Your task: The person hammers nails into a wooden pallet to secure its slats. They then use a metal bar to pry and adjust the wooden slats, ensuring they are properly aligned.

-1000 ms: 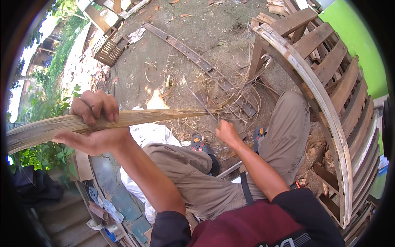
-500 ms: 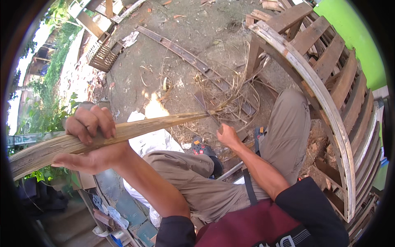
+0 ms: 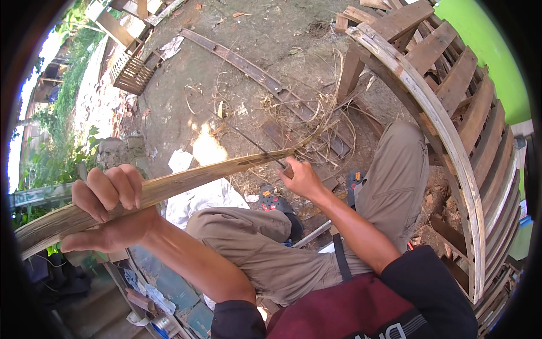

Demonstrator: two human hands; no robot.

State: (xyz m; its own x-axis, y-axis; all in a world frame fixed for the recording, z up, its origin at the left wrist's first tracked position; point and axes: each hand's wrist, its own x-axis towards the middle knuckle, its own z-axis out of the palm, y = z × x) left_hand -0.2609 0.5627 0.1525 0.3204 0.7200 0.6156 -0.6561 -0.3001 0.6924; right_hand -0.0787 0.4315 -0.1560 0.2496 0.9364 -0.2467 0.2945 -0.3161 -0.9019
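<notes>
My left hand (image 3: pixel 110 203) is closed around a long, tapering strip of wood (image 3: pixel 203 173), fingers over its top and thumb stretched along below. The strip runs from the lower left across my lap and rises slightly to its thin end, where curled fibres hang. My right hand (image 3: pixel 303 179) is closed on the handle of a knife (image 3: pixel 248 139). Its narrow dark blade points up and left, crossing the strip near the thin end; whether the edge touches the wood I cannot tell.
Curly shavings (image 3: pixel 324 116) lie around a long flat metal bar (image 3: pixel 243 65) on the dirt. A slatted wooden frame (image 3: pixel 418 93) curves along the right. White cloth (image 3: pixel 206 198) lies beside my left leg, and a slatted crate (image 3: pixel 131 73) stands at the far left.
My right hand has moved a little up and left, and the knife blade now shows above the strip. My left hand has shifted slightly down and left with the wood.
</notes>
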